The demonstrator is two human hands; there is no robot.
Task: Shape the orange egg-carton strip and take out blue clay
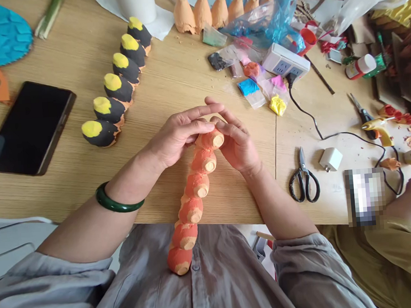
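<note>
An orange-painted egg-carton strip (pixel 194 197) of several cups runs from my lap up onto the wooden table (pixel 171 80). My left hand (pixel 178 132) and my right hand (pixel 236 144) both close round its far end cup, fingers curled and meeting over the top. A green bangle (pixel 118 201) circles my left wrist. To the left lies a second strip (pixel 117 90) painted black with yellow tips. A plain orange strip (pixel 215 11) stands at the table's back.
A dark phone (pixel 29 127) lies at the left. Black scissors (pixel 303 177), a white charger (pixel 329 158), a power strip (pixel 285 60) with black cable, clay packets (pixel 260 85) and a glue gun (pixel 376 126) crowd the right. Another person's arm (pixel 409 214) is at the lower right.
</note>
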